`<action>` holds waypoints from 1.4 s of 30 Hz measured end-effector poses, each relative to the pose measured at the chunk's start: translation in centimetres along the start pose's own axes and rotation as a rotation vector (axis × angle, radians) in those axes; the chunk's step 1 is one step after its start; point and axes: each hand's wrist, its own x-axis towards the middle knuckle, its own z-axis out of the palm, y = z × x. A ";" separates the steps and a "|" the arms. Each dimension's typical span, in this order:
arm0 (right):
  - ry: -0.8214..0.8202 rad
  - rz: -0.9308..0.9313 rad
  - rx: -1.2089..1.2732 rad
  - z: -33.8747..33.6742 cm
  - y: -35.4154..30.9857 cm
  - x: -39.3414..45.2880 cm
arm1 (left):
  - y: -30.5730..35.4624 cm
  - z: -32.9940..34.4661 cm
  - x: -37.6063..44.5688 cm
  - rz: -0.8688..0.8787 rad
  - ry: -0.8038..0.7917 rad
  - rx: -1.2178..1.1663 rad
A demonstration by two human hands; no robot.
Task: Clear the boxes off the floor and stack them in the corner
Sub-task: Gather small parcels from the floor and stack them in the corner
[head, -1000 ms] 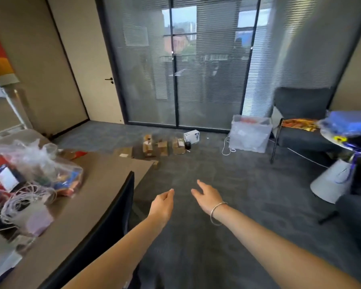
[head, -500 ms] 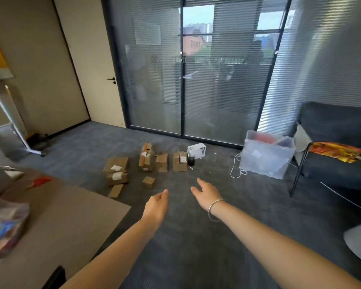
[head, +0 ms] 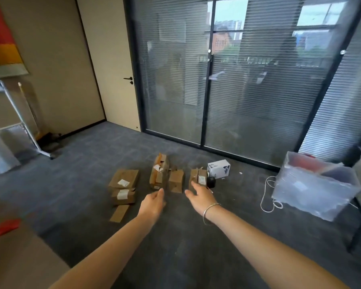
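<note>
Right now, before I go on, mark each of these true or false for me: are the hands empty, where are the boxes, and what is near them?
1. Both hands hold nothing. True: the left hand and right hand reach forward with relaxed fingers.
2. The cardboard boxes are already stacked in a corner. False: they lie spread on the carpet near the glass partition.
3. A white box sits at the right end of the row. True.
4. The clear plastic bin stands left of the boxes. False: it stands to their right, next to a white cable.
5. The door stands wide open. False: it is closed.
</note>
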 end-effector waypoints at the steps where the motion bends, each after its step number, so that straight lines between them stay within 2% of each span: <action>1: 0.000 0.001 0.003 -0.4 -0.3 1.8 | 0.9 -0.1 1.8 -0.007 0.014 0.017; 7: -0.068 0.027 0.061 0.1 -1.1 16.5 | 4.0 0.2 14.8 -0.080 0.045 0.023; 11: -0.112 -0.014 0.007 0.6 -2.7 25.7 | 5.4 -0.3 22.8 -0.109 0.085 0.018; 16: -0.198 -0.118 -0.059 2.2 -6.6 39.3 | 7.1 -2.7 34.9 -0.178 0.274 -0.047; 19: -0.253 -0.164 -0.104 3.8 -9.0 45.0 | 7.8 -4.8 39.1 -0.201 0.340 -0.091; 26: -0.409 -0.245 -0.112 11.9 -15.2 56.9 | 7.3 -12.0 49.8 -0.275 0.444 -0.193; 31: -0.449 -0.246 -0.138 18.5 -18.5 64.7 | 4.6 -18.2 59.3 -0.362 0.460 -0.222; 38: -0.399 -0.080 0.027 29.3 -24.1 78.4 | 0.3 -29.2 73.8 -0.453 0.420 -0.137; 42: -0.376 0.039 0.065 34.7 -24.3 83.9 | -3.2 -33.3 81.2 -0.517 0.402 -0.127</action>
